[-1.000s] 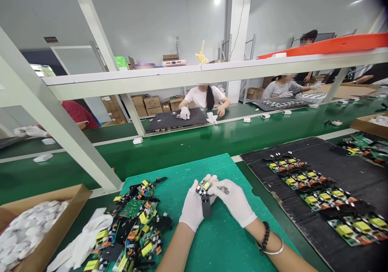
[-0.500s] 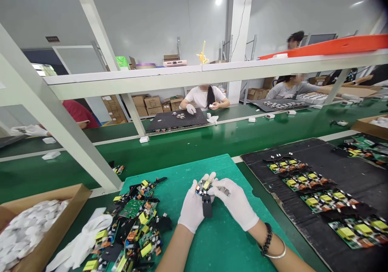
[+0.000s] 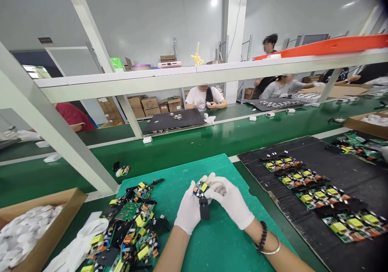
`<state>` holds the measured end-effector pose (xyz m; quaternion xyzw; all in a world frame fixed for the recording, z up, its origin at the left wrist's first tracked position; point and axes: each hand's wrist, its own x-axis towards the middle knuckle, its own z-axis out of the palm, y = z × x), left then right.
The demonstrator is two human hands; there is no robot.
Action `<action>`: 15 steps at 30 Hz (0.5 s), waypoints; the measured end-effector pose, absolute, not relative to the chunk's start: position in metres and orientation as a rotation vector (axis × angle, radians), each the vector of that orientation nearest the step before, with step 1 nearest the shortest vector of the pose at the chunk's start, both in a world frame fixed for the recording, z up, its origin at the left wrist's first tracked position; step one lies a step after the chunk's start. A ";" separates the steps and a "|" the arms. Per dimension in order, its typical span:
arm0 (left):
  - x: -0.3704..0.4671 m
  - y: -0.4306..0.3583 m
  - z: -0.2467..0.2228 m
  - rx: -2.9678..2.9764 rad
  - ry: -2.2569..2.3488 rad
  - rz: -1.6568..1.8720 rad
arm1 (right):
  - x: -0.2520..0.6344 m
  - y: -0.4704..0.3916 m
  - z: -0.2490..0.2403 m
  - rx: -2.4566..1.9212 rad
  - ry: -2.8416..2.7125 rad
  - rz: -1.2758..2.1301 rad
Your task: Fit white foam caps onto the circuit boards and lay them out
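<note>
My left hand (image 3: 188, 209), in a white glove, is closed around a small circuit board (image 3: 201, 188) with a yellow part on top. A black flap (image 3: 204, 209) hangs from the board's near side. My right hand (image 3: 232, 201), gloved too, has thumb and forefinger pinched at the board's right edge; whether they grip the board itself is hard to make out. Both hands are above a green mat (image 3: 224, 247). To their left lies a heap of circuit boards (image 3: 130, 227) with yellow and orange parts.
A black sheet (image 3: 291, 207) at right carries rows of circuit boards (image 3: 354, 225). White parts fill a cardboard box (image 3: 71, 207) at left, near a loose white glove (image 3: 79, 243). Beyond runs a green conveyor belt (image 3: 178, 150) under a shelf frame (image 3: 169, 82); co-workers sit across it.
The view has shifted slightly. Both hands still hold up the board, its yellow part now turned more into view. A board on the belt at left has moved right, clear of the post.
</note>
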<state>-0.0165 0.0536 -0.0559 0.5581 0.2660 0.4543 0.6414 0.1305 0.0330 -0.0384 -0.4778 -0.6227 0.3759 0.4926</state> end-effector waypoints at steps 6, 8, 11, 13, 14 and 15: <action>-0.012 0.047 -0.049 0.500 0.412 0.937 | 0.139 0.044 -0.042 -1.123 -1.698 0.563; -0.011 0.046 -0.049 0.423 0.420 0.947 | 0.140 0.048 -0.046 -1.120 -1.723 0.577; -0.008 0.045 -0.048 0.404 0.440 0.945 | 0.141 0.050 -0.050 -1.125 -1.715 0.610; -0.008 0.045 -0.048 0.400 0.494 0.948 | 0.142 0.049 -0.050 -1.115 -1.706 0.675; -0.007 0.044 -0.048 0.389 0.544 0.951 | 0.142 0.049 -0.050 -1.094 -1.717 0.751; -0.007 0.044 -0.047 0.372 0.602 0.954 | 0.143 0.047 -0.049 -1.059 -1.743 0.849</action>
